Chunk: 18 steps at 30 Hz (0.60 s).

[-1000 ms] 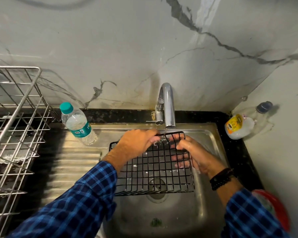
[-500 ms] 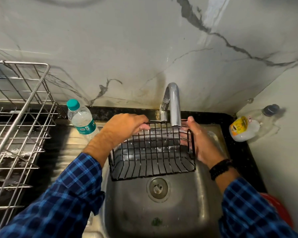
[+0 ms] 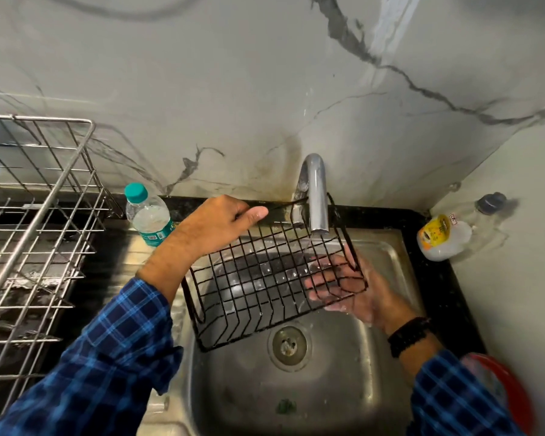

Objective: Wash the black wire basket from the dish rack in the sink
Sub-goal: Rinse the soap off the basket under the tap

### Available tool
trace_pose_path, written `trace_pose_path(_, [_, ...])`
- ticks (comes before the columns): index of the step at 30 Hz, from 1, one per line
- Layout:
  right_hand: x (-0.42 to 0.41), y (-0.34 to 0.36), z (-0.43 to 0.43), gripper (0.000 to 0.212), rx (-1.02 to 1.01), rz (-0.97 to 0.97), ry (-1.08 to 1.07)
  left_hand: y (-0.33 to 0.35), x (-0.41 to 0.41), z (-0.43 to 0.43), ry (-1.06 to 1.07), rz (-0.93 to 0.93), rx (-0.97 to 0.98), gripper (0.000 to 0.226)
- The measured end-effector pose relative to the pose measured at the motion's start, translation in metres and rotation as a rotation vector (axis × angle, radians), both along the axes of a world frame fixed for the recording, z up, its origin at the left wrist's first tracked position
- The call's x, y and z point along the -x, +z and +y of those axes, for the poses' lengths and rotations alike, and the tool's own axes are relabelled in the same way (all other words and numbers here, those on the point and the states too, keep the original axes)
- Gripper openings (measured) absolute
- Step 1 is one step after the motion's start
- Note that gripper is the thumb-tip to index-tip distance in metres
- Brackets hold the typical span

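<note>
Nearest, at 6 o'clock, lies the steel sink (image 3: 249,388) with its round drain (image 3: 288,344) and a green scrap (image 3: 285,405) on the bowl floor. A red object (image 3: 513,394), blurred, sits at the sink's 4 o'clock, partly behind a blue checked sleeve (image 3: 453,401).

The black wire basket (image 3: 258,278) is held over the bowl, clear of its floor, tilted with its open side facing up and toward the viewer. The right hand (image 3: 353,291), wet, is at the basket's 3 o'clock end; its fingers are straight and spread, seen through the wires against the mesh. A dark band (image 3: 411,335) circles that wrist. The left hand (image 3: 221,225) grips the far rim at the basket's 11 o'clock, fingers curled over the wire and thumb laid along it.

The faucet (image 3: 317,196) stands at 12 o'clock, with water running onto the basket. On the black tabletop (image 3: 438,294), a clear water bottle (image 3: 148,215) with a teal cap stands at 10 o'clock. A yellow-labelled bottle (image 3: 442,237) lies on its side at 2 o'clock. The steel dish rack (image 3: 35,231) fills 9 o'clock, before the marbled wall (image 3: 265,89).
</note>
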State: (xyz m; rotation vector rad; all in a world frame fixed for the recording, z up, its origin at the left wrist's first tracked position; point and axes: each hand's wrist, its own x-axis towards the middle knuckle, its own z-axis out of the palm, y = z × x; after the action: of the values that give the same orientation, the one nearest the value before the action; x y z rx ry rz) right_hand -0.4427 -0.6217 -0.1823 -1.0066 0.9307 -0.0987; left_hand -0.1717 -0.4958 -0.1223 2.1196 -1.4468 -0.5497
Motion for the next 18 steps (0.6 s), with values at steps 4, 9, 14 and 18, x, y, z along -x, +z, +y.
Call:
trace_pose_path(4, [-0.006, 0.002, 0.02, 0.057, -0.157, -0.186, -0.165, -0.001, -0.008, 0.006, 0.072, -0.087, -0.016, 0.076])
trace_pose_path(9, [-0.019, -0.002, 0.039, 0.057, -0.38, -0.344, -0.428, 0.006, -0.002, 0.01, 0.136, -0.078, -0.046, 0.055])
trace_pose_path(14, [-0.036, -0.004, 0.055, 0.059, -0.448, -0.374, -0.665, 0.003, 0.012, 0.016, 0.256, -0.027, -0.108, 0.055])
trace_pose_path(18, [-0.046, -0.005, 0.055, 0.064, -0.449, -0.29, -0.692, -0.003, 0.017, 0.018, 0.359, 0.001, -0.111, 0.055])
